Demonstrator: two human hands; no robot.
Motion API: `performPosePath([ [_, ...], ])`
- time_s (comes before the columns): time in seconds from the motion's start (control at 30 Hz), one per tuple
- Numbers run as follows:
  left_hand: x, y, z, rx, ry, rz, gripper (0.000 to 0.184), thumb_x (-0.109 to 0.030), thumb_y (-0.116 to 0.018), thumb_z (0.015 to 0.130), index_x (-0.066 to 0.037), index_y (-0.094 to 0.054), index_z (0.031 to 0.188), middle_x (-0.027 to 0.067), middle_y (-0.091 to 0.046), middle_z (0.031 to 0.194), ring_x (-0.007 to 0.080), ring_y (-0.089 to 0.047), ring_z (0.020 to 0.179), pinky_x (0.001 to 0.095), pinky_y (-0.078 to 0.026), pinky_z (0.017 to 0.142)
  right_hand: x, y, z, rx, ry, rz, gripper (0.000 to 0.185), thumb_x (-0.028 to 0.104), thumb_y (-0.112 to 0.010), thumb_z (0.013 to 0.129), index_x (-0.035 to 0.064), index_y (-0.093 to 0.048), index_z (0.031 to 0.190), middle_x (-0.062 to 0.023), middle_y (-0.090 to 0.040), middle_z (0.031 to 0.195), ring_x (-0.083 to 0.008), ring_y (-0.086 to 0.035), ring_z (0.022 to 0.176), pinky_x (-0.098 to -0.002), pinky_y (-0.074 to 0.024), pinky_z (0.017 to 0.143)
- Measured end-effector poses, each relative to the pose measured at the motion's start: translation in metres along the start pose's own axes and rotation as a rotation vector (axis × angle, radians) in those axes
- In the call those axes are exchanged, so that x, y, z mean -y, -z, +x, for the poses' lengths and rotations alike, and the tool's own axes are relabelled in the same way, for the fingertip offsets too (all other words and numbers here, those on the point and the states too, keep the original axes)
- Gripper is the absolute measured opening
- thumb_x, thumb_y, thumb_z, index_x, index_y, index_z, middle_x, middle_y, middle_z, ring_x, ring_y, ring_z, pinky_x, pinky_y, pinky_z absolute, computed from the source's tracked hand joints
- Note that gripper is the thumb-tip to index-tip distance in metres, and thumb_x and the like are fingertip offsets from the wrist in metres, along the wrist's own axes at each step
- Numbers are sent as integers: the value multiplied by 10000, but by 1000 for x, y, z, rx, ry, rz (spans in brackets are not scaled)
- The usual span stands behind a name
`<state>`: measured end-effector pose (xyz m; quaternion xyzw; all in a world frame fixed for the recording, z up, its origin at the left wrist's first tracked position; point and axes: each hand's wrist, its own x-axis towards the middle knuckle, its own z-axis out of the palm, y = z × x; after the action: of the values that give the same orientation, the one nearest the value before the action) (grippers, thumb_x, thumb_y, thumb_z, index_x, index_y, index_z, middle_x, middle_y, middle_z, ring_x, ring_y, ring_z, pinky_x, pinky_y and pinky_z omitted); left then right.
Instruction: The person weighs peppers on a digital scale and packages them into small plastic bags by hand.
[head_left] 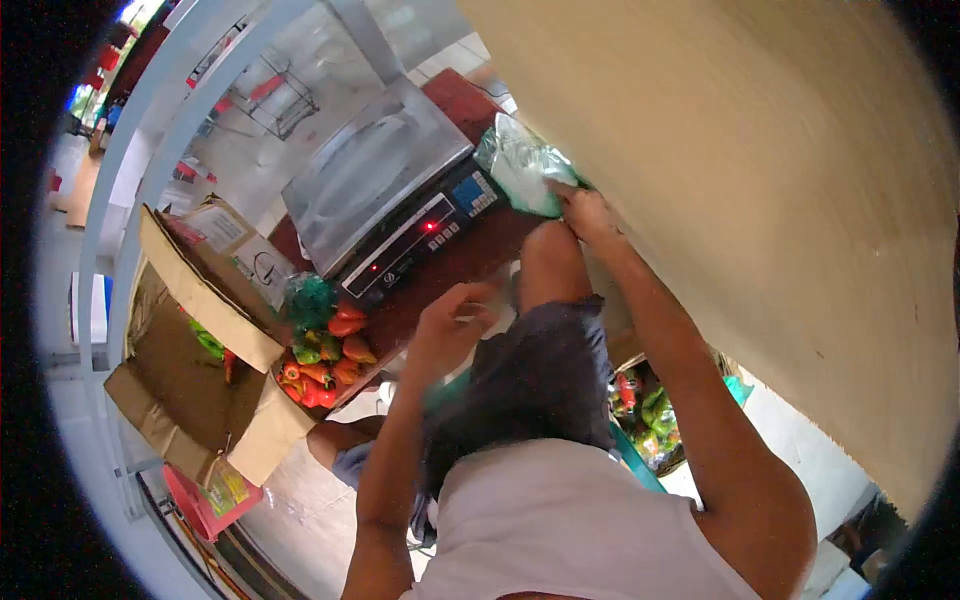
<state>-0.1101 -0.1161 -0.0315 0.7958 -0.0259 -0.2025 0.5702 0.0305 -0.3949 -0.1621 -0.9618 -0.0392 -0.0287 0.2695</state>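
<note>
My right hand (585,212) reaches to a bundle of clear and pale green plastic bags (525,165) beside the scale, its fingers pinching the near edge. My left hand (453,322) hangs in the air above my lap, a little blurred, with loosely bent fingers apart and nothing in them. In front of it stands a digital scale (385,185) with a steel top and lit red lights. Red and green peppers (318,368) lie in a pile left of my left hand, next to a dark green net-like bundle (311,300).
An open cardboard box (190,385) with a few peppers inside stands at the left. More peppers (650,415) sit in a container by my right side. A large tan board (740,170) fills the right. A pink bin (205,500) stands at lower left.
</note>
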Motion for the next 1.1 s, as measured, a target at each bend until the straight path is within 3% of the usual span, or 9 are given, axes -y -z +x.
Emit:
performPosePath([
  [0.17, 12, -3, 23, 2, -98, -19, 301, -106, -709, 885, -41, -633, 1169, 66, -685, 1057, 151, -648, 972, 315, -525, 847, 1, -5, 8, 6, 27, 82, 289, 256, -678, 882, 200, -694, 1165, -147, -703, 800, -302, -692, 748, -447, -535, 717],
  [0.33, 12, -16, 64, -25, -184, -46, 273, -45, -685, 876, -32, -649, 1147, 67, -687, 1047, 127, -624, 970, 293, -497, 867, 14, -3, -5, -97, -267, 253, 364, 374, -692, 870, 108, -681, 1120, -166, -714, 899, -345, -693, 820, -460, -540, 742],
  [0.47, -8, -32, 106, -68, -304, 89, 275, -9, -644, 862, -21, -652, 1136, 128, -692, 1046, 221, -657, 989, 327, -504, 880, 3, -25, 6, -301, -163, 82, 420, 421, -688, 871, 75, -677, 1108, -171, -718, 1000, -363, -693, 909, -475, -539, 785],
  [0.53, -1, -43, 135, -115, -458, 199, 278, -3, -631, 851, -18, -655, 1127, 161, -699, 1050, 294, -676, 999, 359, -511, 885, 7, -20, 10, -222, -223, 145, 425, 432, -673, 881, 77, -678, 1115, -171, -716, 1020, -367, -692, 930, -471, -538, 809],
  [0.57, -1, -48, 148, -122, -383, 230, 296, -8, -620, 853, -22, -644, 1148, 180, -697, 1052, 330, -672, 1001, 378, -513, 886, 11, -18, 11, -179, -250, 177, 428, 438, -666, 886, 78, -678, 1118, -171, -715, 1030, -369, -691, 940, -469, -537, 821],
  [0.73, 1, -67, 191, -171, -186, 284, 402, -29, -558, 866, -27, -559, 1268, 275, -675, 1043, 435, -653, 995, 456, -515, 875, 24, -14, 17, -200, -322, 144, 367, 396, -643, 907, 60, -695, 1045, -182, -704, 959, -354, -688, 861, -442, -534, 788],
  [0.83, 28, -79, 217, -238, -394, 290, 428, -37, -521, 844, 7, -500, 1269, 317, -655, 876, 494, -634, 839, 560, -494, 754, 18, -20, 16, -229, -308, 207, 326, 357, -619, 932, 53, -689, 1028, -178, -694, 898, -342, -670, 782, -421, -526, 735],
  [0.97, 33, -81, 219, -191, -207, 316, 486, -68, -534, 840, 32, -434, 1305, 351, -639, 919, 519, -617, 895, 595, -468, 793, 15, -17, -4, -426, -155, 295, 259, 277, -600, 961, 30, -673, 985, -158, -664, 815, -281, -612, 667, -379, -491, 652],
  [1.1, 25, -79, 206, -181, -163, 304, 505, -104, -539, 850, 29, -407, 1319, 369, -631, 945, 530, -610, 922, 600, -465, 820, 38, 8, -39, -346, -236, 442, 166, 177, -575, 971, 35, -649, 1013, -172, -657, 859, -276, -636, 734, -366, -503, 694],
])
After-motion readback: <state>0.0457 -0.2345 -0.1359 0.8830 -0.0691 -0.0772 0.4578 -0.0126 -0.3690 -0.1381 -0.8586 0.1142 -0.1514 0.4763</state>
